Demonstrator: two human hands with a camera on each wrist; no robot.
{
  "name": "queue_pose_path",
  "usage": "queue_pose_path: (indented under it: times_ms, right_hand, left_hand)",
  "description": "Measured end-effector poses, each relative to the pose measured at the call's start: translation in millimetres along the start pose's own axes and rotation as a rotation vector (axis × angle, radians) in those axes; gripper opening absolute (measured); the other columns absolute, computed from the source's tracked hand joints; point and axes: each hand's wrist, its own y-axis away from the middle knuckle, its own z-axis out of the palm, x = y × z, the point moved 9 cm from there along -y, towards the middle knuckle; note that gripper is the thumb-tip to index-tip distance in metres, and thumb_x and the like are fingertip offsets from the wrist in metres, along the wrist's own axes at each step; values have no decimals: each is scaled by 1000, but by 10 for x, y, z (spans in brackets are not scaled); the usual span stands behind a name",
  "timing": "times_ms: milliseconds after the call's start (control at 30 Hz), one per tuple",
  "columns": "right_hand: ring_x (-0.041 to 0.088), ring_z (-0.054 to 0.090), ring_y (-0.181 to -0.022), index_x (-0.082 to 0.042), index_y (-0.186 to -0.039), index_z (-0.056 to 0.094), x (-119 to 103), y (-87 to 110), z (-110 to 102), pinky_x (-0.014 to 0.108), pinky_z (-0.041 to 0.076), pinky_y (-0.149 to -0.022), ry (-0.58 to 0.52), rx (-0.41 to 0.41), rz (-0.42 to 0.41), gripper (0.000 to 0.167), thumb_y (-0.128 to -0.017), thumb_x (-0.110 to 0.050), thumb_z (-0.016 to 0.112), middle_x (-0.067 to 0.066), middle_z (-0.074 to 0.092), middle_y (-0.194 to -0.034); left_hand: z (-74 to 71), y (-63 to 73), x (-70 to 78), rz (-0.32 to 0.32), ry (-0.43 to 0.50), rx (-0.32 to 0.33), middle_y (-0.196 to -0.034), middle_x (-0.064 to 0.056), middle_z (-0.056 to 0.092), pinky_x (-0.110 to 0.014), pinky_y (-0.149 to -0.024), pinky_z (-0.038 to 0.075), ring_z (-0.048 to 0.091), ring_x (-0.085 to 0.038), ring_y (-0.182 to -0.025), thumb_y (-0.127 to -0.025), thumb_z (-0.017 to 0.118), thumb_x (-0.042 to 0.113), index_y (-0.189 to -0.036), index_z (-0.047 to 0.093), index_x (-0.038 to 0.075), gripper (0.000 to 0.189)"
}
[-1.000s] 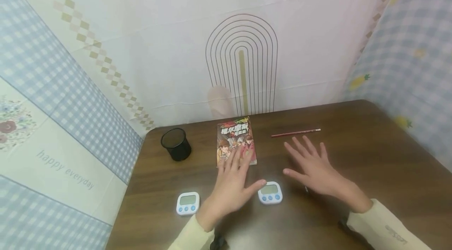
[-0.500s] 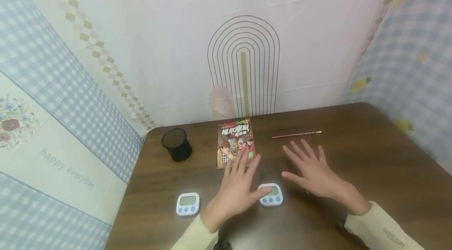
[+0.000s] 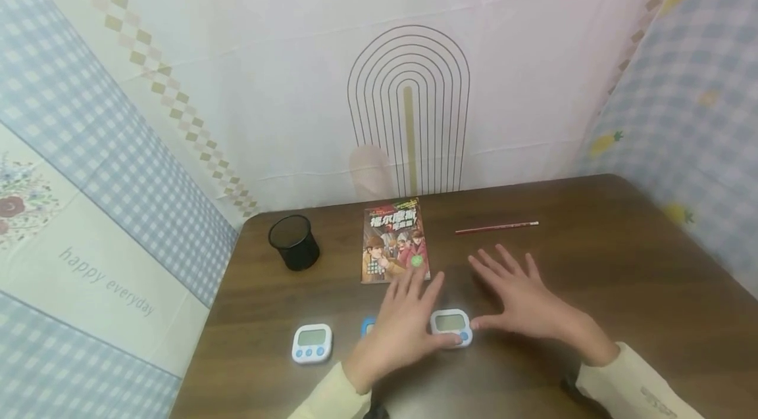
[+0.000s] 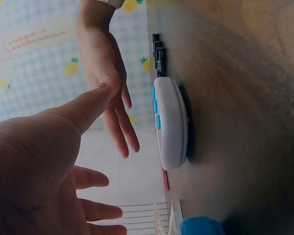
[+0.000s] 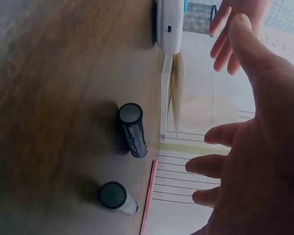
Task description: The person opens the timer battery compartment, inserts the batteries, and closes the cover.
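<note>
Both hands are held over the table with fingers spread and nothing in them. My left hand (image 3: 403, 333) is between the book and the near edge, its thumb overlapping a white timer (image 3: 448, 321) with blue buttons in the head view. A small blue thing (image 3: 368, 325) peeks out from behind that hand, mostly hidden. To the right, my right hand (image 3: 530, 304) has its thumb tip at the timer's right side in the same view. Two dark cylindrical batteries (image 5: 132, 129) lie below it in the right wrist view. Another white timer (image 3: 312, 343) lies left of my left hand.
A comic-style book (image 3: 393, 235) lies toward the back middle of the brown table (image 3: 622, 228). Behind my right hand is a red pencil (image 3: 497, 227). A black mesh pen holder (image 3: 299, 251) stands at the back left. Patterned cloths (image 3: 284, 77) hang around the table.
Both hands have shifted slightly toward the near edge. More of the book shows now, and the blue thing has come into sight beside my left hand. No object has been picked up.
</note>
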Motion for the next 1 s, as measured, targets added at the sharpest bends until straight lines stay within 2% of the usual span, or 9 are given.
queue_pose_path:
  times_ms: [300, 667, 867, 1000]
  right_hand:
    - [54, 15, -158, -16, -164, 39, -6, 38, 44, 89, 3, -114, -18, 1, -8, 122, -70, -81, 79, 17, 32, -172]
    - [55, 13, -158, -17, -165, 38, 1, 4, -6, 88, 1, -115, -18, -12, -9, 121, -70, -82, 77, 19, 29, -172]
    - [54, 13, -159, -17, -164, 38, 2, -4, -26, 88, 1, -115, -14, -9, -12, 122, -70, -83, 77, 19, 29, -172]
    - [54, 11, -159, -16, -164, 39, -10, 1, -13, 88, -1, -115, -35, -15, -12, 122, -69, -80, 80, 20, 29, -172]
  left_hand:
    - [89, 10, 139, 81, -85, -34, -166, -16, 42, -59, -125, 35, 40, -39, -154, -85, 75, 72, -163, 41, 19, 101]
    - [146, 29, 279, 154, -142, -43, -147, -3, 64, -53, -118, 45, 57, -26, -139, -86, 81, 61, -151, 59, 27, 77]
    - [172, 34, 351, 194, -193, -40, -142, 1, 67, -42, -110, 53, 63, -20, -129, -87, 83, 53, -147, 62, 27, 69]
    - [205, 37, 361, 198, -200, -42, -142, 1, 67, -38, -103, 57, 64, -19, -126, -88, 84, 48, -148, 61, 26, 68]
